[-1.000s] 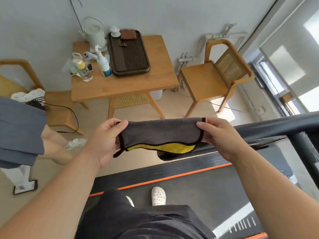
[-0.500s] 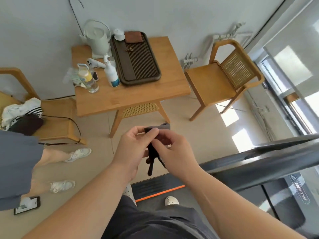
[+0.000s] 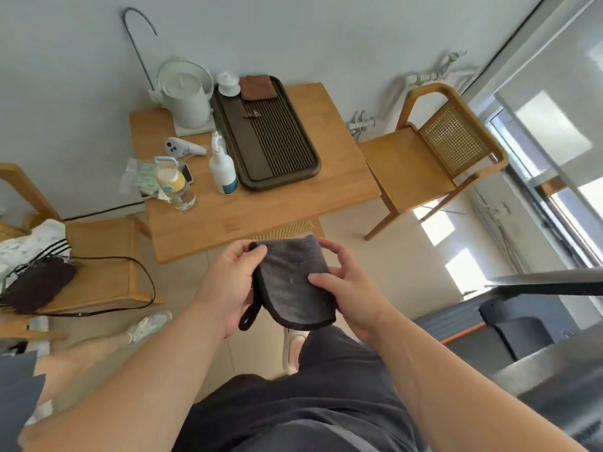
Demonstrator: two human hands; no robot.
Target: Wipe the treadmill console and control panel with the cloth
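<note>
A folded dark grey cloth (image 3: 290,282) with a black hem and a hanging loop sits between both hands, at chest height in the middle of the view. My left hand (image 3: 225,285) grips its left edge, thumb on the top corner. My right hand (image 3: 350,288) holds its right side, with the thumb pressed on the grey face. The treadmill (image 3: 522,324) shows only at the lower right: a dark handrail, a black housing and an orange-striped deck edge. The console and control panel are not in view.
A wooden table (image 3: 339,177) ahead carries a dark tray, a white kettle, a spray bottle and a drink bottle. Wooden chairs stand at the right (image 3: 430,164) and the left (image 3: 98,272). Another person's legs (image 3: 98,347) are at the lower left.
The cloth went from stretched wide with a yellow side showing, to bunched between both hands, to a folded grey pad. The view swung left, so the treadmill slid to the right edge.
</note>
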